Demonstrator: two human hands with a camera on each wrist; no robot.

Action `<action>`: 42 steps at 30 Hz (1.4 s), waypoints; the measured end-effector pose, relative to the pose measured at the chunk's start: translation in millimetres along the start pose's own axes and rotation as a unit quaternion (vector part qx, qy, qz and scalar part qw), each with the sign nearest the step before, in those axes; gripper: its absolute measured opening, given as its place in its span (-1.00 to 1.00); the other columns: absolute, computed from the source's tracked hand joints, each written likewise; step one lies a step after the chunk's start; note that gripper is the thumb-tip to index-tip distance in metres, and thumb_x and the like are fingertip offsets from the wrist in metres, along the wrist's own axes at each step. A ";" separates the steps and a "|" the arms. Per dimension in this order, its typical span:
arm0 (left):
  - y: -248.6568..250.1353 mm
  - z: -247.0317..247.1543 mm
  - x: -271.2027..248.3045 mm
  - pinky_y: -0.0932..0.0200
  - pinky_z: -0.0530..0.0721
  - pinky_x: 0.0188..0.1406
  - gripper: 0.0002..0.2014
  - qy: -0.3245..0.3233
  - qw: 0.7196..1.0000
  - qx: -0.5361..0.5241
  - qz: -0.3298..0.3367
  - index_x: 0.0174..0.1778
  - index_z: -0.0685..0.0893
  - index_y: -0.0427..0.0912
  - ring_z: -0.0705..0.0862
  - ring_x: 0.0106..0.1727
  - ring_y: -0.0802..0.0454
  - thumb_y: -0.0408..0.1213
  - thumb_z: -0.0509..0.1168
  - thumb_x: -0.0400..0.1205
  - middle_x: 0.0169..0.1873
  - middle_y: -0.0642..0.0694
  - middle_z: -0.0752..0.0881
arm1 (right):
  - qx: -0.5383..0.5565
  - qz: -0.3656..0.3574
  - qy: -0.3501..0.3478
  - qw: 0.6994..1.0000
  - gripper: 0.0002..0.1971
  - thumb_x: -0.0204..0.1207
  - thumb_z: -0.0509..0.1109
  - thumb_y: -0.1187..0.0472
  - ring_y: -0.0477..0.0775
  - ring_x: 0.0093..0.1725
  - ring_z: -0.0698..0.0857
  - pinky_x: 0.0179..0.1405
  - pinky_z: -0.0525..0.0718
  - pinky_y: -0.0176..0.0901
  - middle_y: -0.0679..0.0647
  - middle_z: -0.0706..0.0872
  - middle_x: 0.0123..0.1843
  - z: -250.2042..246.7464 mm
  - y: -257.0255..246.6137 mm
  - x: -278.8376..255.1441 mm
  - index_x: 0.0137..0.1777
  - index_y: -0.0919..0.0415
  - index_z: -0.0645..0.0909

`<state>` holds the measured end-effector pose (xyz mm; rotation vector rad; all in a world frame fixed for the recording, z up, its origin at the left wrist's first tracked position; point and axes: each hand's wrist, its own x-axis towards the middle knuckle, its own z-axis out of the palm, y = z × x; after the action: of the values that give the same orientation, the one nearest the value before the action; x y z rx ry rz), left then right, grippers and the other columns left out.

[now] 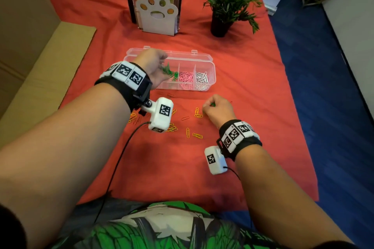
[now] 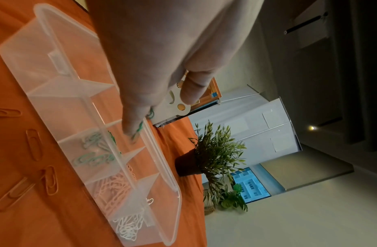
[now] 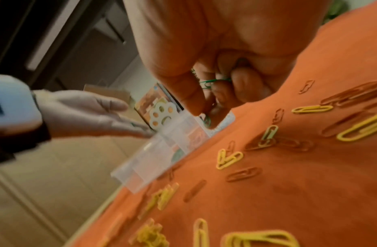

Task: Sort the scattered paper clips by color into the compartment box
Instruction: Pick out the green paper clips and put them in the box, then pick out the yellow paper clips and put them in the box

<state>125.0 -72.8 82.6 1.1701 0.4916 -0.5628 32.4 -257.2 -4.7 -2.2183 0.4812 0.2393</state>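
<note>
A clear compartment box (image 1: 210,60) (image 2: 56,50) (image 3: 162,158) lies open on the red cloth. It holds green clips (image 1: 174,76) (image 2: 94,150), pink clips (image 1: 186,77) (image 2: 113,188) and white clips (image 1: 202,79) (image 2: 128,229) in separate compartments. My left hand (image 1: 159,62) (image 2: 139,123) (image 3: 111,117) hovers over the green compartment with fingers straight, and a few green clips (image 1: 167,67) (image 2: 141,127) slip off its fingertips. My right hand (image 1: 210,105) (image 3: 206,103), in front of the box, is curled around green clips (image 1: 212,104) (image 3: 213,81). Yellow clips (image 1: 197,112) (image 3: 227,158) and red clips (image 1: 185,118) (image 3: 242,173) lie scattered on the cloth.
A white paw-shaped bookend (image 1: 157,16) with books stands behind the box, and a potted plant (image 1: 224,6) stands to its right. Cardboard (image 1: 40,66) borders the cloth on the left. The table's right edge drops to blue floor (image 1: 323,87).
</note>
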 end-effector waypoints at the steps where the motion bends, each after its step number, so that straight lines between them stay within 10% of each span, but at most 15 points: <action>1: -0.2 1.5 1.7 -0.12 0.47 0.44 -0.73 0.012 1.000 0.009 -0.001 0.21 0.45 -0.35 0.69 0.12 -0.13 -0.45 0.08 0.60 0.07 -0.22 0.65 | 0.039 0.017 -0.001 0.999 -0.85 0.41 0.30 0.36 -0.05 -0.40 0.57 -0.28 0.50 -0.23 -0.04 0.62 -0.39 -2.3 -1.0 0.2 -0.30 0.09 0.52; 3: -1.8 -0.5 4.0 -0.10 0.42 0.50 -0.54 0.050 0.998 0.034 0.000 0.42 0.37 -0.39 0.68 0.14 -0.03 -0.45 0.11 0.56 -0.01 -0.05 0.61 | 0.107 0.055 -0.022 0.993 -0.80 0.47 0.26 0.39 -0.07 -0.46 0.51 -0.48 0.50 -0.30 -0.05 0.59 -0.37 -5.6 -2.6 0.9 -0.22 0.04 0.50; 6: -2.7 -7.0 0.9 0.22 0.59 -0.20 -0.69 0.091 0.994 0.048 0.033 0.22 0.54 -0.32 0.49 -0.31 0.09 -0.46 0.11 0.56 -0.07 0.00 0.51 | 0.260 0.120 -0.071 0.956 -0.72 0.56 0.10 0.45 -0.08 -0.50 0.35 -0.70 0.29 -0.39 0.00 0.47 -0.38 -9.6 -8.4 -0.7 -0.17 0.08 0.54; 8: -4.9 -13.8 -4.7 0.22 0.54 -0.16 -0.87 0.100 0.992 0.061 0.054 -0.15 0.52 -0.13 0.53 -0.18 0.04 -0.44 0.12 0.59 -0.06 -0.10 0.57 | 0.385 0.171 -0.094 0.902 -0.73 0.60 0.06 0.42 -0.06 -0.45 0.42 -0.61 0.39 -0.35 0.04 0.45 -0.37 -12.5 -16.0 -1.3 -0.17 0.19 0.55; 11: -16.7 -34.2 -11.9 0.25 0.47 -0.29 -0.82 0.108 0.983 0.117 0.093 -0.07 0.60 -0.11 0.54 -0.26 0.08 -0.45 0.15 0.57 -0.27 -0.03 0.56 | 0.506 0.208 -0.151 0.823 -0.76 0.61 0.04 0.36 0.01 -0.34 0.56 -0.44 0.58 -0.28 0.13 0.54 -0.29 -16.8 -35.3 1.3 -0.12 0.30 0.55; 15: -42.9 -72.9 -19.4 0.31 0.39 -0.42 -0.80 0.125 0.975 0.159 0.091 -0.18 0.59 -0.06 0.48 -0.37 0.14 -0.47 0.18 0.58 -0.33 -0.03 0.56 | 0.537 0.179 -0.200 0.800 -0.70 0.64 -0.01 0.34 0.12 -0.12 0.68 -0.13 0.74 -0.15 0.24 0.65 -0.13 -13.0 -64.2 11.1 -0.03 0.39 0.57; 21: -61.6 -109.3 -34.4 0.52 0.35 -0.69 -0.76 0.148 0.975 0.153 0.057 -0.21 0.53 -0.09 0.43 -0.43 0.16 -0.52 0.12 0.60 -0.35 -0.02 0.52 | 0.529 0.138 -0.168 0.820 -0.76 0.64 0.02 0.41 0.13 -0.15 0.65 -0.21 0.76 -0.19 0.27 0.60 -0.11 6.0 -101.8 27.2 -0.04 0.43 0.53; 24: -63.6 -119.7 -36.5 0.51 0.38 -0.63 -0.79 0.159 0.970 0.174 0.057 -0.13 0.56 -0.13 0.44 -0.38 0.15 -0.51 0.11 0.60 -0.32 -0.02 0.54 | 0.450 0.082 -0.116 0.882 -0.80 0.62 0.08 0.44 0.05 -0.19 0.62 -0.21 0.66 -0.20 0.21 0.61 -0.10 19.2 -117.8 36.7 0.03 0.42 0.56; 30: -78.1 -124.1 -36.7 0.42 0.53 -0.38 -0.83 0.148 0.939 0.295 0.100 0.00 0.67 -0.20 0.57 -0.37 0.21 -0.49 0.26 0.56 -0.30 0.04 0.64 | 0.145 -0.012 -0.092 0.985 -0.58 0.53 0.12 0.44 0.25 0.28 0.61 0.37 0.55 0.05 0.27 0.61 0.35 30.3 -128.8 52.0 0.39 0.33 0.51; 36: -105.3 -105.4 -35.8 0.52 0.48 -0.47 -0.88 0.062 0.891 0.439 0.097 -0.20 0.74 -0.06 0.56 -0.55 0.36 -0.40 0.39 0.49 -0.45 0.08 0.66 | 0.012 -0.028 -0.083 0.996 -0.61 0.46 0.09 0.52 0.10 -0.09 0.68 0.08 0.66 0.00 0.12 0.69 -0.09 15.0 -88.1 20.0 -0.32 0.04 0.57; 42: -118.8 -71.8 -34.7 0.33 0.54 -0.10 -0.82 0.038 0.812 0.570 0.121 -0.03 0.80 -0.11 0.74 -0.04 -0.01 -0.28 0.43 0.47 -0.10 -0.09 0.82 | -0.262 -0.002 -0.116 0.958 -0.81 0.54 0.25 0.25 0.23 0.15 0.70 0.15 0.60 -0.08 0.24 0.76 0.05 6.6 -26.6 -32.7 0.02 0.27 0.67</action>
<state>17.1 -33.3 -2.8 2.3766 0.0010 -0.5884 13.7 -228.1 20.5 -2.6560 0.3069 0.6831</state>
